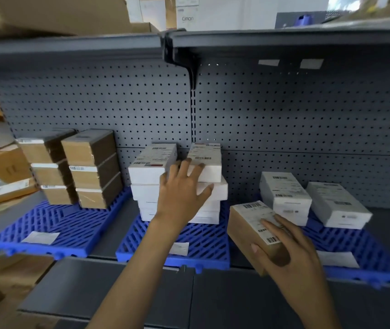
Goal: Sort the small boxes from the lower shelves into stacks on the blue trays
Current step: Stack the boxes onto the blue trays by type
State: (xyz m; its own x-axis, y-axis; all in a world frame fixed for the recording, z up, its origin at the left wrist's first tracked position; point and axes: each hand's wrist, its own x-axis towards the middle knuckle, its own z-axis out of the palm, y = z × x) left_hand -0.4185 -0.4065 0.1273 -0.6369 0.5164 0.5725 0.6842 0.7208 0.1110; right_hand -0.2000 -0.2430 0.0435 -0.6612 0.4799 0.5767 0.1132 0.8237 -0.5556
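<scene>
While my right hand (pixel 291 248) grips a brown box (pixel 254 231) from above, thumb on its near end and fingers curled over the white barcode label, the box hangs tilted over the gap between the middle tray (pixel 203 245) and the right tray (pixel 355 243). My left hand (pixel 179 191) lies flat, fingers spread, against the front of the white stack (pixel 146 186) on the middle tray; fingertips touch the top right white box (pixel 204 160), holding nothing. That stack is two boxes wide on top, several layers high. Left tray (pixel 70 224): two columns of brown boxes (pixel 89 167), three high, at its far edge. Right tray: two grey-white boxes (pixel 284 195), side by side, single layer. A paper slip (pixel 39 237) lies on the near part of each tray. Pegboard back wall (pixel 308 115) behind; cartons (pixel 47 13) on the shelf above.
</scene>
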